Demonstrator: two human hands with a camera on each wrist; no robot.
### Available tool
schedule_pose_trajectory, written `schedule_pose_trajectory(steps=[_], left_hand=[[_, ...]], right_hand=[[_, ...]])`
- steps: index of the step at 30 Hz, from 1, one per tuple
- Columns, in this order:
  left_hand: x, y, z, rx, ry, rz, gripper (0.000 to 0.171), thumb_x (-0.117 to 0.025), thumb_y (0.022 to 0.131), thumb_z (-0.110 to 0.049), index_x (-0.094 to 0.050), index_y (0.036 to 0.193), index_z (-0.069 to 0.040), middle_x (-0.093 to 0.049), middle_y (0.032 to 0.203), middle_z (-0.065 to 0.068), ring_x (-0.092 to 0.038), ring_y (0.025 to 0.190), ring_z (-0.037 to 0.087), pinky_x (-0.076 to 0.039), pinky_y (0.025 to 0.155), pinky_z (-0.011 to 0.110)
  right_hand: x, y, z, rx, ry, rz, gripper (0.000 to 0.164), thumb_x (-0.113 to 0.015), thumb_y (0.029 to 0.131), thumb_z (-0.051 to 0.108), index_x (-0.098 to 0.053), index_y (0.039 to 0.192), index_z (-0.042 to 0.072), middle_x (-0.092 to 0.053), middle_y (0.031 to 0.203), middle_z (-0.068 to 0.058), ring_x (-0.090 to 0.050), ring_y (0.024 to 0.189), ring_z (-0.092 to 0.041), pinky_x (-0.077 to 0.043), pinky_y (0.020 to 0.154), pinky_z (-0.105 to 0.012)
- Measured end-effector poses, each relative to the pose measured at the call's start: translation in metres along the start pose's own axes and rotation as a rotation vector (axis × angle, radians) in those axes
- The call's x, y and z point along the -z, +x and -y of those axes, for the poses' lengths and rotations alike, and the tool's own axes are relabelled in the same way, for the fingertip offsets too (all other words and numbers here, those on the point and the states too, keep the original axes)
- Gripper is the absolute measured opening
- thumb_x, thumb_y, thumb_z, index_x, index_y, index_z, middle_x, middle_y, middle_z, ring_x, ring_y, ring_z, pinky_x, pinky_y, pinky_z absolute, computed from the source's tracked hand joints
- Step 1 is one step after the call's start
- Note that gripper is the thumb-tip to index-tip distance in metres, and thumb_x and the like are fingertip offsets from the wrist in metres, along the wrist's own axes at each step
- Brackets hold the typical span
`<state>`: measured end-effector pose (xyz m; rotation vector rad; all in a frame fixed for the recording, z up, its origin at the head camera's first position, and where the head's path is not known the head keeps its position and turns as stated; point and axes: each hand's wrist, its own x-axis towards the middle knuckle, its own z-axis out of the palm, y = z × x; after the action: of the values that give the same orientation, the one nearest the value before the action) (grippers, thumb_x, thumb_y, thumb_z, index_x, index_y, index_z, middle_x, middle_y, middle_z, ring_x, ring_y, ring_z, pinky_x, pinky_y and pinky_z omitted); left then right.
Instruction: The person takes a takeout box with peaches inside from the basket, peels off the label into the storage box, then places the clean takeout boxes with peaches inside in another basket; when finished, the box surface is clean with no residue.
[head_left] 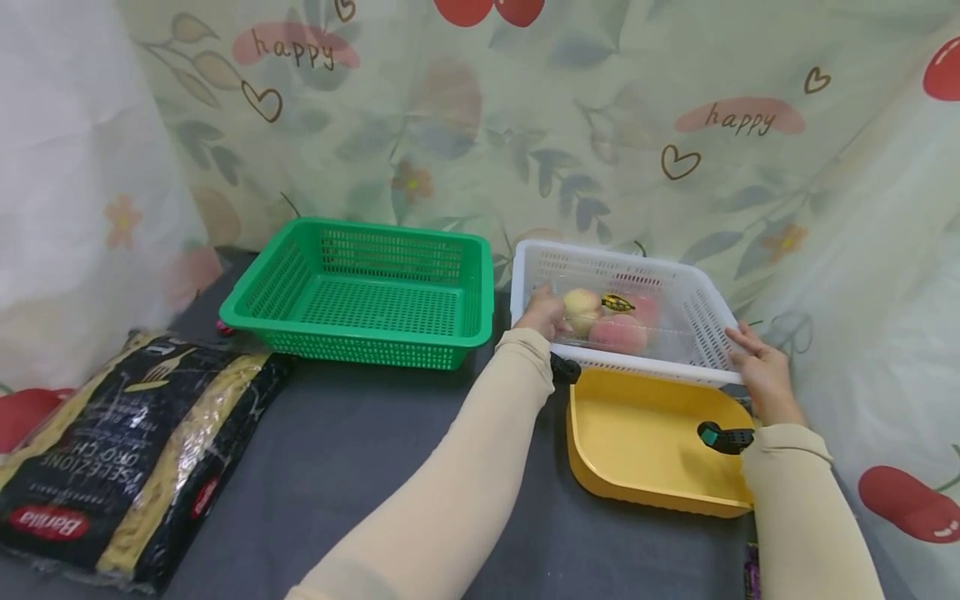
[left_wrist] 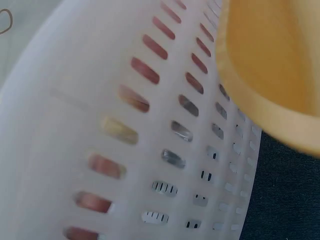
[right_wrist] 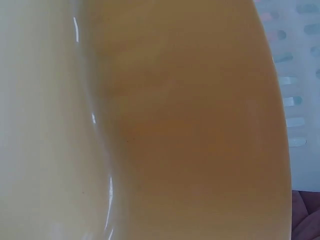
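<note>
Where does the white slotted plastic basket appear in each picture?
Head: white slotted plastic basket, right of centre.
Left wrist: the basket fills the left and middle.
Right wrist: the basket is a strip along the right edge.
Shared landmark: yellow round-cornered plastic tray, in all three.

Left arm: enters at the lower middle of the frame in the head view and extends diagonally toward the upper right; cream sleeve point(head_left: 442, 467) covers it to the wrist. Left hand point(head_left: 542, 312): right of center, bent in a grip; fingertips partly hidden. Right arm: enters at the lower right, runs upward and slightly left, sleeved to the wrist. Right hand point(head_left: 767, 375): positioned at the right, lower than the left hand, fingers extended toward the upper left and slightly spread. Both wrists: dark wrist mount visible on each. Hands: well apart.
</note>
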<state>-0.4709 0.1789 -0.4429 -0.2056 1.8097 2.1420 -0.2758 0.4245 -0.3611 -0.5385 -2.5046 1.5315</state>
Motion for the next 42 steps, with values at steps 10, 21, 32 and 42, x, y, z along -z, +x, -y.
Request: schedule_pose_trajectory(steps=[10,21,32,42], left_hand=[[0.011,-0.139,-0.059,-0.111,0.056,-0.037,0.055,-0.038,0.094,0.002,-0.034,0.146,-0.018,-0.039,0.145,0.016,-0.032,0.036,0.008,-0.034,0.039,0.018],[0.014,-0.161,-0.079,-0.169,0.043,-0.043,0.056,-0.041,0.094,-0.001,-0.034,0.146,-0.021,-0.040,0.144,0.019,-0.040,0.039,0.012,-0.036,0.039,0.022],[0.022,-0.180,-0.086,-0.235,-0.172,-0.081,0.060,-0.040,0.090,0.005,-0.035,0.145,-0.019,-0.037,0.145,0.019,-0.038,0.041,0.009,-0.040,0.043,0.020],[0.032,-0.205,-0.106,-0.206,-0.201,0.007,0.053,-0.043,0.096,-0.005,-0.033,0.146,-0.021,-0.059,0.109,0.018,-0.046,0.037,0.012,-0.049,0.048,0.023]], right_hand=[[0.000,0.000,-0.001,0.012,0.004,0.012,0.046,-0.034,0.099,0.013,-0.026,0.145,0.008,-0.005,0.154,0.015,0.003,0.145,-0.025,-0.015,0.115,-0.047],[0.009,-0.003,0.000,0.023,-0.015,0.011,0.047,-0.036,0.099,0.015,-0.026,0.145,0.008,-0.004,0.154,0.015,0.002,0.145,-0.027,-0.015,0.115,-0.048],[0.003,-0.002,0.002,-0.003,-0.009,-0.002,0.047,-0.035,0.099,0.015,-0.027,0.145,0.008,-0.005,0.154,0.015,-0.001,0.145,-0.026,-0.018,0.114,-0.047],[0.003,-0.003,0.003,0.009,-0.003,0.021,0.048,-0.033,0.099,0.012,-0.023,0.145,0.007,-0.004,0.153,0.016,0.003,0.145,-0.023,-0.014,0.115,-0.047]])
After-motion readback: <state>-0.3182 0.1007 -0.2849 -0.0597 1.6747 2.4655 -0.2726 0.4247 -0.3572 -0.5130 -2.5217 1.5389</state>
